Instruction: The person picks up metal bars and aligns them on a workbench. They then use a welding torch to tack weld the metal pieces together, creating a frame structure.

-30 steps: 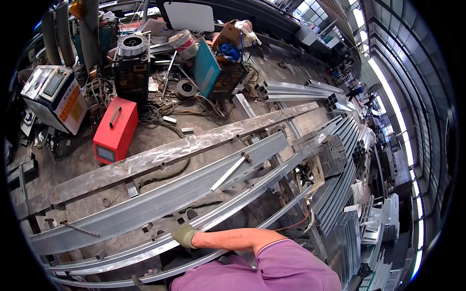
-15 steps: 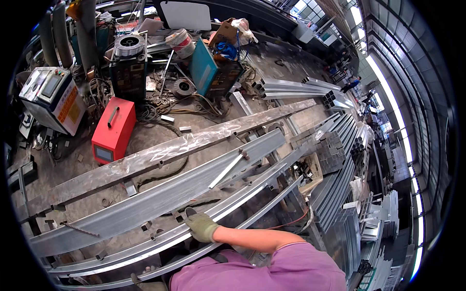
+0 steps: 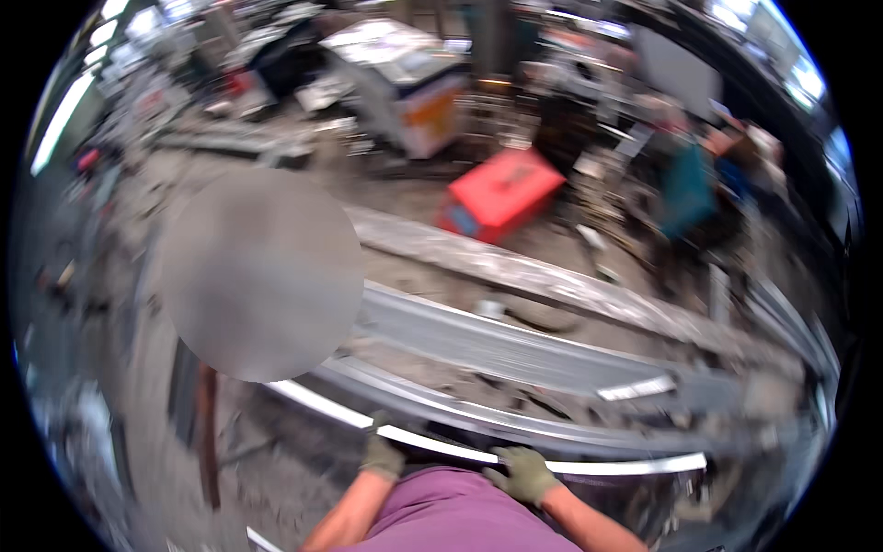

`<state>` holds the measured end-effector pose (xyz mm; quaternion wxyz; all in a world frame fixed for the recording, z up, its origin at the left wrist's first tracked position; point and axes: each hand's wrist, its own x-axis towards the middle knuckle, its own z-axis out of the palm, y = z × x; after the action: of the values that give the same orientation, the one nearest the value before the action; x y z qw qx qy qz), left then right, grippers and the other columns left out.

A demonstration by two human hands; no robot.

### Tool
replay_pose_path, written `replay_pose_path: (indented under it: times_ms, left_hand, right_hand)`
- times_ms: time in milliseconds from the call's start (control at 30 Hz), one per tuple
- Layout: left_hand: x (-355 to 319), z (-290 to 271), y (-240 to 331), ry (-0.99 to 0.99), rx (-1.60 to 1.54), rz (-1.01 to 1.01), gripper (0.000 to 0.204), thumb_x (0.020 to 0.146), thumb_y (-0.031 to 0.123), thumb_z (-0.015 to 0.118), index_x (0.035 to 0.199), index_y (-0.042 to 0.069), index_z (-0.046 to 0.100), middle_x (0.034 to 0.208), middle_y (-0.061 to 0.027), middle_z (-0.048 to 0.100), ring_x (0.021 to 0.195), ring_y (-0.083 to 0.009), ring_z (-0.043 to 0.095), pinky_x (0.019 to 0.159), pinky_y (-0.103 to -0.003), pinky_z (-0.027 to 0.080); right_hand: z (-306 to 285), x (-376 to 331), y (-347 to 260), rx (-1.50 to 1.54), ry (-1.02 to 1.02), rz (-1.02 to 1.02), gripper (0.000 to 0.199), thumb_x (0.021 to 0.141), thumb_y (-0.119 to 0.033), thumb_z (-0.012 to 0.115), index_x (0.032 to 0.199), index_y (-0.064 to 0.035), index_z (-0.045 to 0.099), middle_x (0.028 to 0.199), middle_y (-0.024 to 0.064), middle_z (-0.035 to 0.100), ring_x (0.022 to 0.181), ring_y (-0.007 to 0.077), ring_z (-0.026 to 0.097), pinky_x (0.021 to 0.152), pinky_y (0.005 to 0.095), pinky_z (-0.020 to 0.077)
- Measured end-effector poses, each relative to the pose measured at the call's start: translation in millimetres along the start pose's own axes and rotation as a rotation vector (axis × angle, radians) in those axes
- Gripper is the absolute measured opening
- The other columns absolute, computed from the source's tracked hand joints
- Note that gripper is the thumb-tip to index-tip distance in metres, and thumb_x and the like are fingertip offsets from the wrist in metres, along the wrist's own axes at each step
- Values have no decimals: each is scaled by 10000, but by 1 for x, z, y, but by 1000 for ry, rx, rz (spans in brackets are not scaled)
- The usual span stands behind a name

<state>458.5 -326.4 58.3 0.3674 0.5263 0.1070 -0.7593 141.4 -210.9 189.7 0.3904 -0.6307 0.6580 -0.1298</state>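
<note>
A long, narrow metal bar (image 3: 451,449) lies crosswise close in front of my body, its upper face shining white. My left hand (image 3: 383,454), in a green-grey work glove, is closed round it left of the middle. Farther right along the same bar, my right hand (image 3: 527,475) grips it in a matching glove. Motion blurs the fingers of both hands. Just beyond the bar runs a grey metal rail (image 3: 441,397), and behind that a wider galvanized beam (image 3: 497,340) carries a short bright strip (image 3: 636,388).
Farther off stretches a worn, scuffed steel beam (image 3: 552,276). Behind it stand a red box-shaped machine (image 3: 504,191), a white cabinet with an orange panel (image 3: 405,87) and a teal machine (image 3: 687,191) among cables. A brown upright post (image 3: 208,442) is at left; a round grey blur hides the area above it.
My view has swung to the left. My right hand has left the rail it was on, and both hands now hold the narrow bar near my body.
</note>
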Motion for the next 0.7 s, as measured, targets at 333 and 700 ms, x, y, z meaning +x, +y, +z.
replay_pose_path:
  times_ms: [333,700]
  left_hand:
    - [-14,-54,-13,412,228,111,670,879,565,870,1256,47,677,1193,-125,730,1032,-286,709,841,-501,582]
    - [-50,-9,-9,347,625,-100,528,949,450,839,939,-53,680,774,-139,670,588,-270,662,478,-410,553]
  right_hand:
    - [52,22,37,-111,1,96,349,933,-428,726,1039,-96,752,912,175,758,939,404,730,848,530,557]
    - [27,11,56,12,-228,199,495,1069,-485,510,1107,-48,741,1102,280,745,1041,522,683,926,587,528]
